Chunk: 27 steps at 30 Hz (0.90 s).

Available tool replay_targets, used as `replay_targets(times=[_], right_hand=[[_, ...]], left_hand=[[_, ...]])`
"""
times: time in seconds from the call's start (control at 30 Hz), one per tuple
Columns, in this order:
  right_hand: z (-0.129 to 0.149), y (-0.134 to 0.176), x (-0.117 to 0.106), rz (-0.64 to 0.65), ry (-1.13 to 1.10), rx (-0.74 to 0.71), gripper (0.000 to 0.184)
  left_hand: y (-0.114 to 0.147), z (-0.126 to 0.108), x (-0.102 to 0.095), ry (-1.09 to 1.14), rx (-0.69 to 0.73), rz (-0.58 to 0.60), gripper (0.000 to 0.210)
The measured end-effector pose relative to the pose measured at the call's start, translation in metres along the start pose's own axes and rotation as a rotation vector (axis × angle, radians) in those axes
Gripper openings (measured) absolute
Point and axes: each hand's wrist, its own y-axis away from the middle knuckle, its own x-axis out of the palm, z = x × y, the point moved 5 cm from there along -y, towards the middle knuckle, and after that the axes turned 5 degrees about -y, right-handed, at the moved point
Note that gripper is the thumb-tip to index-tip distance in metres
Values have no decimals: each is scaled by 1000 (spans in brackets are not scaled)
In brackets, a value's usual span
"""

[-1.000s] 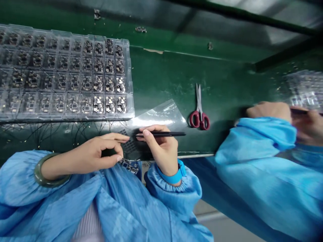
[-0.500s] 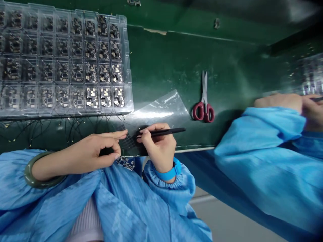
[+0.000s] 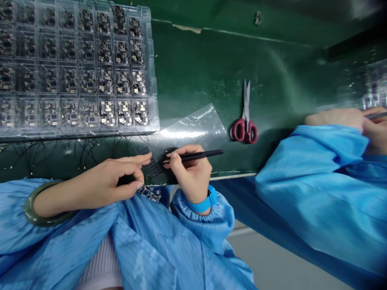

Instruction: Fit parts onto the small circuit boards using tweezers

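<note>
My left hand (image 3: 113, 179) reaches in from the left, its forefinger stretched onto a clear sheet with small dark squares (image 3: 155, 166). Its thumb and a curled finger pinch the corner of a small blue circuit board (image 3: 150, 193), just over the table's front edge. In my right hand (image 3: 193, 173) is a pair of black tweezers (image 3: 208, 154), held like a pen. The tweezer tips point left, slightly apart, above the dark-squared end of the sheet. Whether they grip anything is too small to tell.
A clear compartment tray (image 3: 153, 96) of circuit boards stands at the left, with thin black wires trailing along its front. Red-handled scissors (image 3: 245, 125) lie right of the clear film (image 3: 193, 127). At the right, a co-worker's blue sleeve (image 3: 326, 149) and hands reach over the table.
The view has shifted slightly, so the tray sits a little higher and further left. Both hands keep nearly the same pose, with the tweezers still over the sheet.
</note>
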Motion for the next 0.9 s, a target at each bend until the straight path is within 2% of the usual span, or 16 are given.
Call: replay_targets(times=[0.17,0.37,0.57,0.73,0.9], right_hand=[[2,-1,-1,-18,-8,2,12],[2,-4,0,33,-67,-13,15],[1,-10,-8,-7,-418,66,18],[24,3,0,-89,-508,25,20],[41,18,21,-78,-481,-111,13]], left_hand=[[0,2,1,-30,-3,17,17],[0,3,1,-34,12,18,17],[0,3,2,-36,26,7,17],[1,6,-4,138,-5,-157,13],[3,7,-8,303,-123,-263,15]])
